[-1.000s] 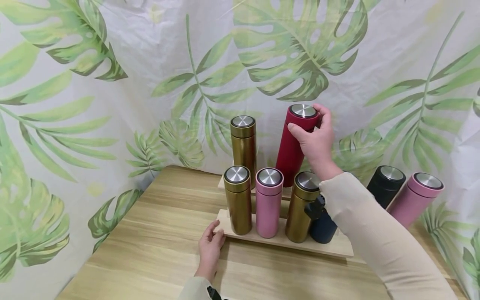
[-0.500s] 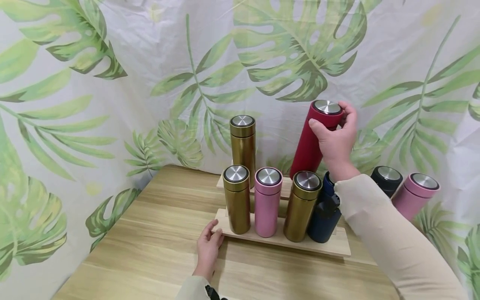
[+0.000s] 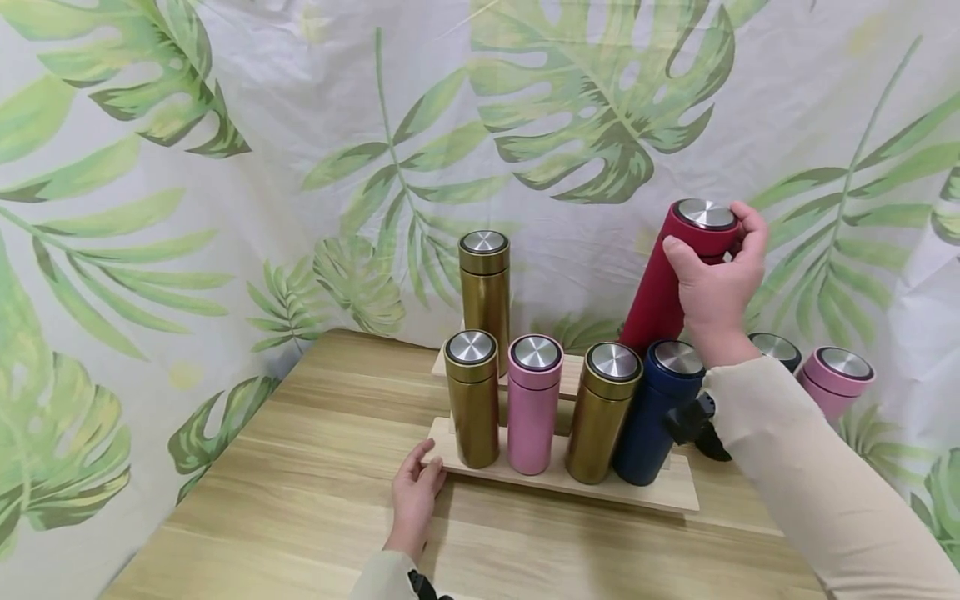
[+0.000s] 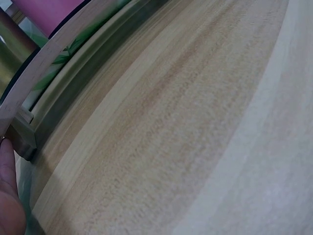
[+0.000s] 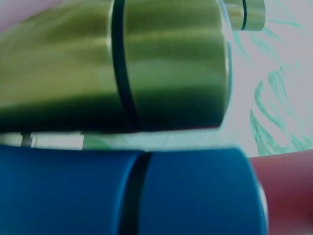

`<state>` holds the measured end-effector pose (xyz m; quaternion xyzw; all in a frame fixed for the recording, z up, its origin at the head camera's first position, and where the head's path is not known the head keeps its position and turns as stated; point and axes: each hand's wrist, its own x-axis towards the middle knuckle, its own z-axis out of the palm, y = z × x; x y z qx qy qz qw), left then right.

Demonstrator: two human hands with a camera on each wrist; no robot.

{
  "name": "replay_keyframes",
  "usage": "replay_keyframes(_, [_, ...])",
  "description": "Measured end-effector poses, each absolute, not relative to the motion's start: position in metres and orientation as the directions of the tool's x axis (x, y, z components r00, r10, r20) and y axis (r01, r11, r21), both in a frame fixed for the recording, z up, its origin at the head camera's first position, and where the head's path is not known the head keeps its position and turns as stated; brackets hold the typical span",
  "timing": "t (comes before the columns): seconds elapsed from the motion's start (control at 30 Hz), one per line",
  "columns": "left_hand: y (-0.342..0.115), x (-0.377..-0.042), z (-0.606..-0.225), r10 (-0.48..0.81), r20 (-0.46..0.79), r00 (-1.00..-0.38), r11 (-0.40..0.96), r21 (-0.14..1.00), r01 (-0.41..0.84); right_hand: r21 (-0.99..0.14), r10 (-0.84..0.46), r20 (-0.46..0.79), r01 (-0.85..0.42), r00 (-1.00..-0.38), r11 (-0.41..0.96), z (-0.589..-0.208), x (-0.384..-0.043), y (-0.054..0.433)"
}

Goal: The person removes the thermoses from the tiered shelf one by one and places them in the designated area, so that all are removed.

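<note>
My right hand [image 3: 723,287] grips a red thermos bottle [image 3: 660,296] near its steel-topped lid, in the head view. The bottle leans, its base hidden behind the front row. At the near left corner of a stepped wooden rack [image 3: 675,492], my left hand [image 3: 416,496] holds the shelf edge. Along the front shelf stand a gold bottle [image 3: 474,408], a pink bottle [image 3: 535,408], a second gold bottle [image 3: 600,417] and a blue bottle [image 3: 648,425]. Another gold bottle [image 3: 486,292] is on the back shelf. In the right wrist view, the blue bottle [image 5: 195,196] lies close before the red one [image 5: 288,191].
Beyond my right sleeve [image 3: 810,467] show a black bottle [image 3: 776,350] and another pink bottle [image 3: 836,379], both partly hidden. The wooden table [image 3: 300,483] backs onto a leaf-print cloth [image 3: 285,150].
My right hand has carried the red bottle to the right along the back shelf, tilting it more. The blue bottle's lid has come into sight. My left hand stays at the rack's corner.
</note>
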<state>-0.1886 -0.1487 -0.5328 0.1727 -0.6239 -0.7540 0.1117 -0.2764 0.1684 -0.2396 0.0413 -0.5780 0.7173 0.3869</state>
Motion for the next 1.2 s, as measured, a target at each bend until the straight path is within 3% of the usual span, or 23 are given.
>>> replay_keyframes(0.6, [-0.15,-0.189,-0.534,-0.4,-0.128,-0.907,-0.21,0.977,-0.045,-0.818,0.553,0.466,-0.574,-0.691,-0.028,-0.24,-0.257,0.201])
replay_keyframes(1.2, [-0.149,-0.187,-0.533,-0.389,-0.134,-0.911,-0.211,0.976,-0.053,-0.79,0.632,0.448,-0.612,-0.632,-0.052,-0.248,-0.237,0.23])
